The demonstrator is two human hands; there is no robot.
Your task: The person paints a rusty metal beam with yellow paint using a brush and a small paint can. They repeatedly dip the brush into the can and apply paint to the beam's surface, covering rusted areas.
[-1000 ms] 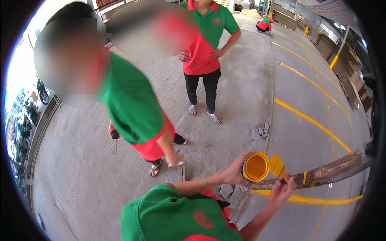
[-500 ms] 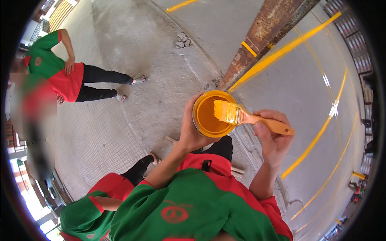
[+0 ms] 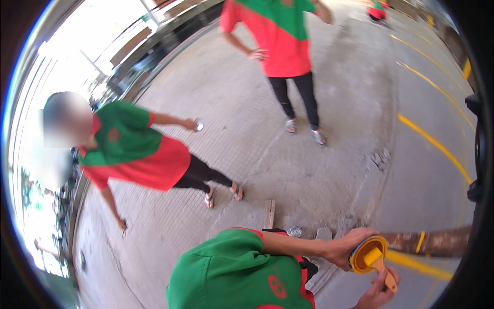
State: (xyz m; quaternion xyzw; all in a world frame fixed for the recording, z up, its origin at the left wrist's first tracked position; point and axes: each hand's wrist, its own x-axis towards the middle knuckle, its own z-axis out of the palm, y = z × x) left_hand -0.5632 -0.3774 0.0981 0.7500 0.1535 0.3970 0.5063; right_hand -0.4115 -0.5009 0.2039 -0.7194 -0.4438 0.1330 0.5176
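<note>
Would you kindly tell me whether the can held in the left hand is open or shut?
Open: no lid covers the can, and the brush shows against its yellow interior.

The can (image 3: pixel 356 257) is yellow at its rim and inside; at its mouth, the brush (image 3: pixel 373 257) has yellow bristles and an orange handle. Right of the can, a brown beam (image 3: pixel 447 241) bears a yellow band (image 3: pixel 421 242); left of it, the nearest shirt (image 3: pixel 226 278) is green and red.

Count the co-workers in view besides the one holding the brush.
3: a standing person at left, a hand-on-hip person at top centre, and a crouched person far off at top right. Blur at left may hide others.
</note>
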